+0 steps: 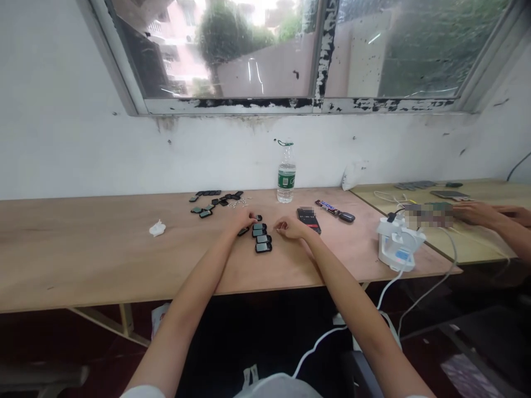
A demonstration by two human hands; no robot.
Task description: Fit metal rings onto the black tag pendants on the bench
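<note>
Small black devices with grey screens point(263, 247) lie in a short column on the wooden table, in front of me. At the column's far end, my left hand point(244, 221) has its fingertips closed at the edge of another small black device point(259, 218). One more dark piece point(243, 231) lies just below that hand, partly covered by it. To the right of the column, my right hand point(291, 228) hovers close to the table with thumb and fingers pinched together. Whatever is between those fingertips is too small to make out.
Behind my left hand are more black devices point(206, 211) and scattered small white pieces point(238, 203). A water bottle point(286, 179) stands near the wall. A phone point(309, 220), snack bar point(327, 207) and white power strip point(398, 249) are rightward. Another person's hands point(477, 213) work far right.
</note>
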